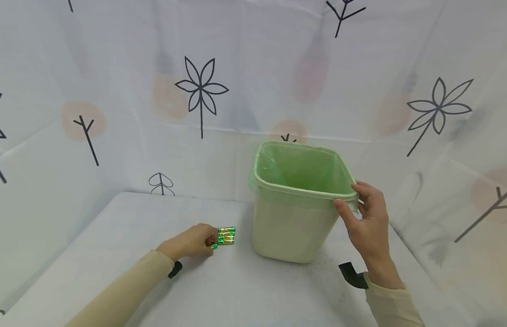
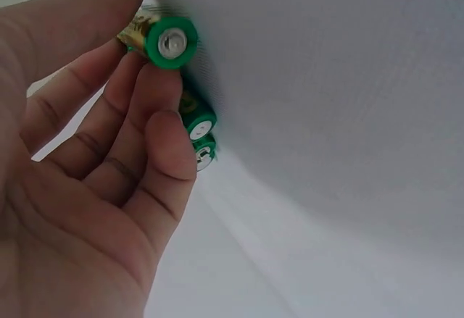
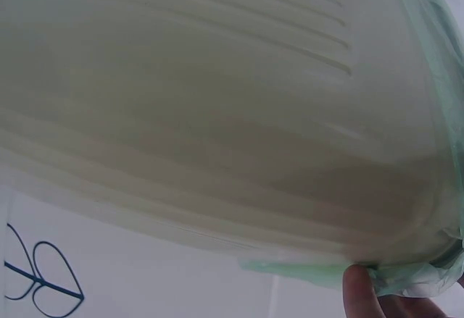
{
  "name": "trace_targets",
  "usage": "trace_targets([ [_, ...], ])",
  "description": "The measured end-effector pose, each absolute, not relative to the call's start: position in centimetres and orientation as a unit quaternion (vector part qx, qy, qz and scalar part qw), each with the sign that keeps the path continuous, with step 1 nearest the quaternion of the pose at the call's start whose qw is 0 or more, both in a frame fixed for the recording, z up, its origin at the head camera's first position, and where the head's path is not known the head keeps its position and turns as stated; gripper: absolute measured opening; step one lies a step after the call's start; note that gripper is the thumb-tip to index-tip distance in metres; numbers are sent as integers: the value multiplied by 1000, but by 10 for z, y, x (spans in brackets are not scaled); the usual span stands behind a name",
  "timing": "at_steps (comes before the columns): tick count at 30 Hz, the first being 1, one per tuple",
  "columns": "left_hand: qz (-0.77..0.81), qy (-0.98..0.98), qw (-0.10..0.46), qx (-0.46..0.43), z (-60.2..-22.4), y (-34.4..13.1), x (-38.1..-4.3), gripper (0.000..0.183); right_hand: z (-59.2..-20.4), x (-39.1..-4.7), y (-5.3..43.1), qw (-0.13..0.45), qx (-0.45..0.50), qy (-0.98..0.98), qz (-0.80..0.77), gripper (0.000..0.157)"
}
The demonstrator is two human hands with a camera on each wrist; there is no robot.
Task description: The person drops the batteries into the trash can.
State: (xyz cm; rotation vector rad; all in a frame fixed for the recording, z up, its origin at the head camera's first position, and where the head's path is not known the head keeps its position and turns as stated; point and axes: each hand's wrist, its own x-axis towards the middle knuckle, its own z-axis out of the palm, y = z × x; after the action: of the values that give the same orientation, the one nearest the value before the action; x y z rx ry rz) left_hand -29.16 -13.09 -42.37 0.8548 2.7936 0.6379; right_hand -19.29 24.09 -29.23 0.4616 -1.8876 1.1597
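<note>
Between thumb and fingers my left hand (image 1: 193, 241) pinches a green and gold battery (image 2: 172, 43), its silver end toward the left wrist camera. Beside it several more batteries (image 1: 226, 235) lie in a row on the white table, partly covered by the fingers. A pale waste bin (image 1: 292, 227) stands to the right of them, with a thin green bag (image 1: 306, 165) lining it and folded over its rim. My right hand (image 1: 370, 225) grips the bin's near right rim corner, through the bag. The right wrist view shows the bin's side wall (image 3: 188, 115) with fingertips (image 3: 360, 289) at the rim.
A white cloth (image 1: 237, 36) printed with flowers and trees hangs behind and around the table (image 1: 237, 290). The bin stands close in front of this cloth. Black straps (image 1: 353, 275) sit at both wrists.
</note>
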Motion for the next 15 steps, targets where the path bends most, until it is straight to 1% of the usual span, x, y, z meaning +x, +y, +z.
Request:
trace_targets([
  [7,218,930,104,276,-418,-129,-286,22,-290,-191,240,421,174,-767,452,46],
  [15,211,934,105,269,-421,-128,-285,20,-291,-190,239,419,165,-772,449,46],
])
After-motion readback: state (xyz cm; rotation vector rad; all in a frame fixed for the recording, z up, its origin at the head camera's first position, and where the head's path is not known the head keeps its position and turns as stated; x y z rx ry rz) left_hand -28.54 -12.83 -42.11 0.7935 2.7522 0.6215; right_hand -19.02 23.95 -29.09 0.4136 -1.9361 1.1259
